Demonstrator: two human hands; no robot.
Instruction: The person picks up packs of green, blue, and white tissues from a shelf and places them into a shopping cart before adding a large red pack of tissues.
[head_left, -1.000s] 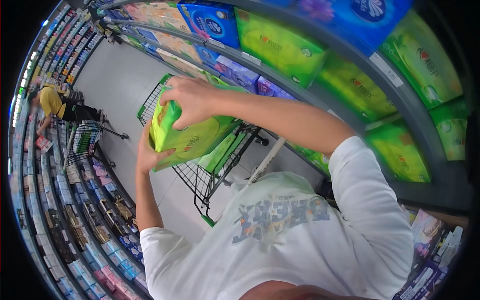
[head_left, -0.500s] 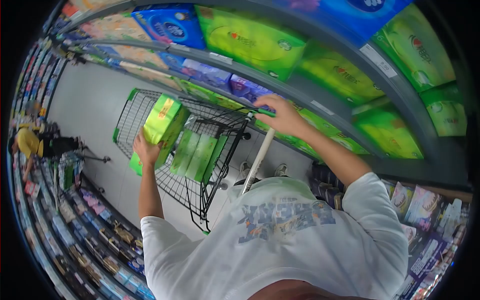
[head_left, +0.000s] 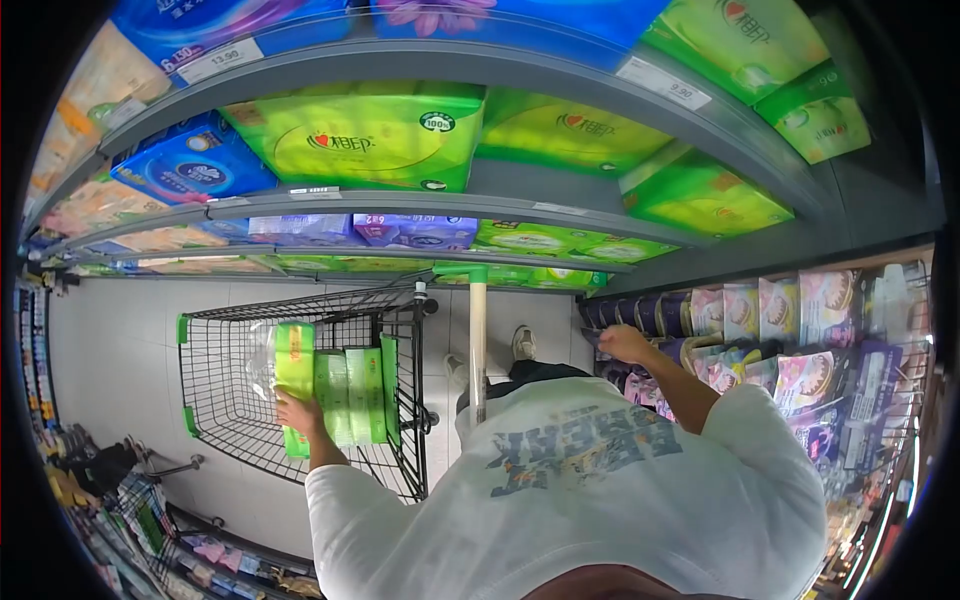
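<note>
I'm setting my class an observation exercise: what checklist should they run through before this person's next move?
1. Left hand on the green pack: ok, touching it.
2. Green pack within the cart's outline, seen from above: ok.
3. Green pack resting on the floor of the cart: cannot tell, underside hidden.
4. Right hand on the cart: not ok, apart from it.
5. Second cart apart from the first: ok.

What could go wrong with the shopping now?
The green pack might tip over inside the shopping cart if the left hand on it pushes too hard. Also, the right hand appears near the rows of bagged goods, so a careless swing could perhaps knock one loose.
</note>
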